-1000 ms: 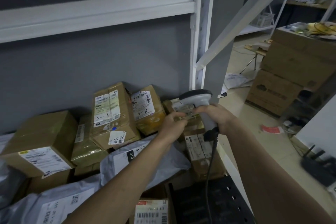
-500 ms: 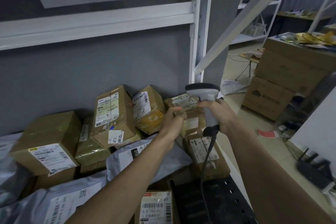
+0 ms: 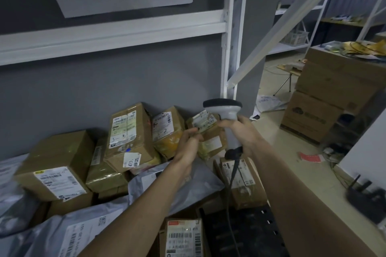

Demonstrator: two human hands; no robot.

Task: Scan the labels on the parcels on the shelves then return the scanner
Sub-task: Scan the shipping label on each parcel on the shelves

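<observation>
Many brown cardboard parcels (image 3: pixel 129 131) lean against the grey wall on the shelf (image 3: pixel 112 35), each taped and bearing a white barcode label; grey mailer bags (image 3: pixel 179 185) lie among them. Right hand (image 3: pixel 244 133) grips the pale handle of the scanner (image 3: pixel 226 117), dark-capped head up, black cable hanging below. Left hand (image 3: pixel 188 148) pinches the edge of a small taped parcel (image 3: pixel 205 129) just beside the scanner head.
</observation>
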